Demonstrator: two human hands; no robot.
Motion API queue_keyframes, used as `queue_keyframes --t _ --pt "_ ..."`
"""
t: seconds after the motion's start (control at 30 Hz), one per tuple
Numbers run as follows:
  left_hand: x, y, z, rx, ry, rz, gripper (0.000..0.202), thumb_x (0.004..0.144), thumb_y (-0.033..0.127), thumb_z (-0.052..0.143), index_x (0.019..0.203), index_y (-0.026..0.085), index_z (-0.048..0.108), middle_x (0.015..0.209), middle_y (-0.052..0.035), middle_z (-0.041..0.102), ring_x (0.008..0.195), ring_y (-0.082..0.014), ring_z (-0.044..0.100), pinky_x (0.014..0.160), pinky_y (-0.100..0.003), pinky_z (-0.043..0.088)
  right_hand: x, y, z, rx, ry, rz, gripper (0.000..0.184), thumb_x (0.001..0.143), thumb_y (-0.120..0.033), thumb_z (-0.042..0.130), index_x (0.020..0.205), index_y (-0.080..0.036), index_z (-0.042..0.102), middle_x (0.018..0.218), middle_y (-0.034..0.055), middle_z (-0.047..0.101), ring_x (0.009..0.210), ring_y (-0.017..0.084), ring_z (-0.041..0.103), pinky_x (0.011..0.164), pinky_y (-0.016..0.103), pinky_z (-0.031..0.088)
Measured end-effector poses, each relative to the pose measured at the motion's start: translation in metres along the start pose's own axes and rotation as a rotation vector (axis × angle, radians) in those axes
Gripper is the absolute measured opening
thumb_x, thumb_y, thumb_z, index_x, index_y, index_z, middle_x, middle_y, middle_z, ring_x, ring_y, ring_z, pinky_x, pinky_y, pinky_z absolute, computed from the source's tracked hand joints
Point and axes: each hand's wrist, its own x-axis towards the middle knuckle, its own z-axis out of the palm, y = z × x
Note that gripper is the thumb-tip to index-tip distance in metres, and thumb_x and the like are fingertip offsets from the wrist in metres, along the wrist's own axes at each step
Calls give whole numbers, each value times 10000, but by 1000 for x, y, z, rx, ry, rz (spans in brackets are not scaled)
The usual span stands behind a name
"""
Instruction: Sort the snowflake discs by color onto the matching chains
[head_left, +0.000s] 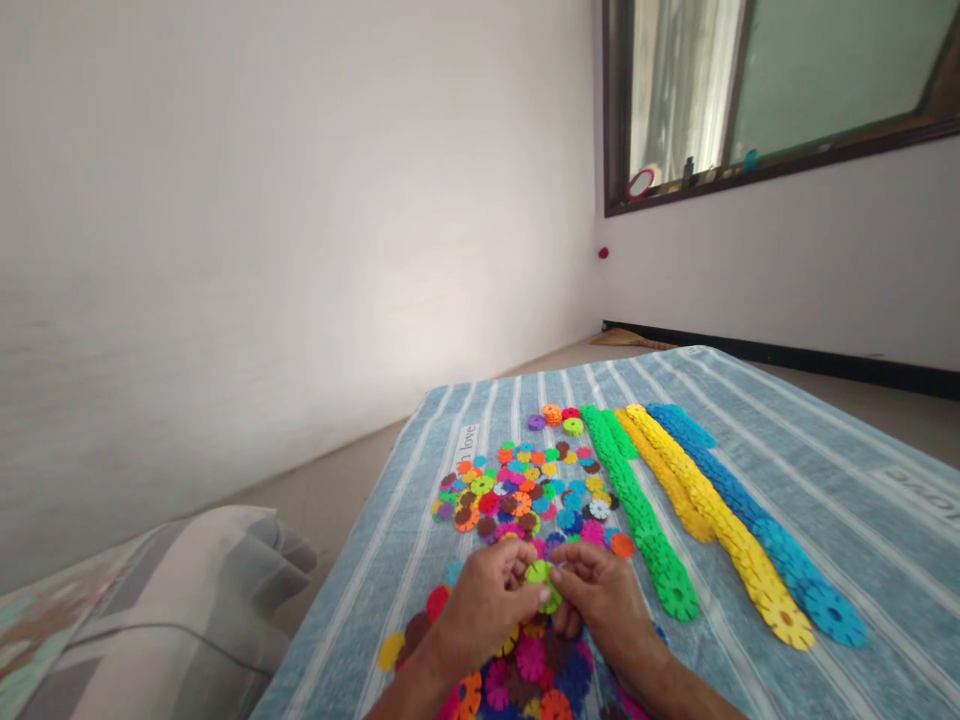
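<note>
My left hand (489, 592) and my right hand (604, 598) meet over the near part of the cloth, both pinching a lime-green notched plastic disc (538, 574) between fingers and thumbs. Whether it is one disc or two joined, I cannot tell. Beneath my hands lies a pile of mixed-colour notched discs (531, 658), partly covered by my wrists. Just beyond, many more loose discs (517, 503) are spread out. To the right run long overlapping rows of discs: a green row (637, 500), a yellow row (709, 500) and a blue row (750, 510).
A blue-and-white striped cloth (360, 600) covers the table. Small stacks stand at the far end, among them an orange stack (552, 413) and a purple one (536, 423). At left, grey striped fabric (202, 590) lies lower down. A window (787, 80) is behind.
</note>
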Motion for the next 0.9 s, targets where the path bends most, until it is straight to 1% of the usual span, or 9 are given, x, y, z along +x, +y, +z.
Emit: queue_keyframes --t 0.1,0.17,0.27,0.47,0.53,0.63,0.73,0.83,0.9 --pt "-8 6 5 316 121 71 107 680 201 556 773 199 609 718 -3 597 696 -152 561 642 -247 428 2 5 2 12 -22 4 502 582 -619 728 786 -180 593 415 -29 557 342 141 521 347 218 377" --pt "-12 10 8 470 141 117 149 688 182 532 799 220 625 860 -34 640 824 -184 587 743 -266 442 3 7 4 29 -37 -5 492 582 -621 728 773 -187 597 421 -36 543 348 136 517 348 214 368" --pt "-15 16 10 617 96 119 233 709 173 505 893 242 630 989 -58 650 939 -213 595 815 -284 439 3 5 8 67 -31 -37 466 594 -593 729 795 -192 603 430 -59 514 333 112 476 338 201 335" --pt "-18 31 13 752 -32 7 327 712 176 505 1014 230 618 1118 -95 636 1039 -256 587 885 -335 428 2 -3 7 73 24 -112 385 603 -391 759 872 -166 600 449 -99 455 351 75 405 357 183 302" --pt "-18 35 15 788 -43 -39 372 714 163 486 1061 213 611 1140 -112 629 1068 -268 579 909 -358 420 2 -4 7 39 40 -126 358 623 -355 738 886 -153 603 452 -95 452 376 76 404 377 184 294" --pt "-17 36 19 804 -28 -45 414 707 149 486 1099 216 601 1162 -117 623 1097 -268 568 923 -357 413 2 -3 9 -15 39 -151 301 650 -330 692 872 -147 605 461 -86 439 410 79 393 402 189 278" --pt "-18 33 23 814 -39 -24 357 691 145 502 1019 220 619 1112 -111 639 1037 -260 589 868 -340 427 1 1 6 -61 -23 -157 318 702 -354 629 941 -145 601 488 -87 416 423 83 388 415 197 283" --pt "-19 33 16 824 -27 -7 227 711 166 505 895 216 628 1011 -90 660 935 -232 610 799 -308 429 -7 5 -11 -236 -110 -231 365 781 -344 561 1092 -154 581 553 -67 461 464 92 437 437 198 305" --pt "-14 34 0 830 55 6 189 724 174 506 865 211 627 946 -66 666 884 -202 609 778 -281 421 -19 5 -30 -489 -211 -352 319 815 -295 561 1109 -175 594 597 -48 526 510 94 483 465 193 324"
